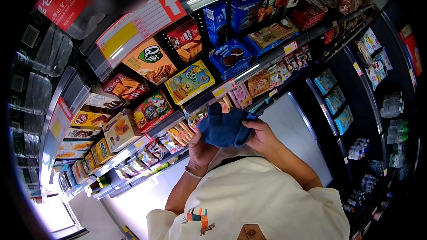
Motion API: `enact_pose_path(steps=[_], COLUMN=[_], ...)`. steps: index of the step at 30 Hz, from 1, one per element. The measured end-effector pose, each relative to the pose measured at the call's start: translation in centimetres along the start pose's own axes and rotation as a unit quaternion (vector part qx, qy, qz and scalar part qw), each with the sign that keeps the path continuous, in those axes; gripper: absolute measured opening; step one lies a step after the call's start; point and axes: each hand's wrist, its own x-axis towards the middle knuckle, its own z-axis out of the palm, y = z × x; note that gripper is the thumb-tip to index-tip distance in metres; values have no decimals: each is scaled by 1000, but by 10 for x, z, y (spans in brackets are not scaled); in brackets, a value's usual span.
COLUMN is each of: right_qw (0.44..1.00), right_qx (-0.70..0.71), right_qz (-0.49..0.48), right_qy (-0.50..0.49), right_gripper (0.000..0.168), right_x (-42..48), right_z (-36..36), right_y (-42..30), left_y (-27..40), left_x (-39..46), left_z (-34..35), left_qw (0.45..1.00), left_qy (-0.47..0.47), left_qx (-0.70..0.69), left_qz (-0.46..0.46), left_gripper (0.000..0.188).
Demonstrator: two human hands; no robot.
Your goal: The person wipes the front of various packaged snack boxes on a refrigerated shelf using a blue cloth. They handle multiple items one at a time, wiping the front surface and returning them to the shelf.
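A dark blue knitted glove or similar cloth item [222, 128] is held up in front of my chest, between both hands. My left hand [203, 146], with a metal bangle at its wrist, holds the cloth's lower left side. At the cloth's upper right edge, the thumb and fingers of my right hand [262, 136] pinch the fabric. Part of the fingers of each hand is hidden behind the cloth. Just beyond it are a shelf edge with price tags, a yellow snack box [190, 81] and a red snack box [153, 111].
Store shelves packed with boxed biscuits [230, 58] and bagged snacks [145, 156] run close before me. Large price labels [140, 28] stick out from the shelf edge at upper left. Another shelf unit with bottles [358, 148] and blue packs [343, 120] stands at the right, across the pale floor [290, 130].
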Motion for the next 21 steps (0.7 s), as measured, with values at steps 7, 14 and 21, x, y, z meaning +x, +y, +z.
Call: enact_pose_path(steps=[7,14,21], right_qw=[996,987,985], right_qx=[1,-163,-152], right_qz=[46,5,58], right_qy=[76,13,52], right_gripper=[51,54,51], right_x=[12,31,46], right_z=[-25,-18,-51], right_y=[20,43,24], left_y=[20,20,8], left_x=[-8,-12,-14], left_z=[-6,15,37], left_qw=[996,982,924], left_qy=[39,-40,-16], left_qx=[53,152,328], left_qz=[53,107,195], left_gripper=[50,58,61])
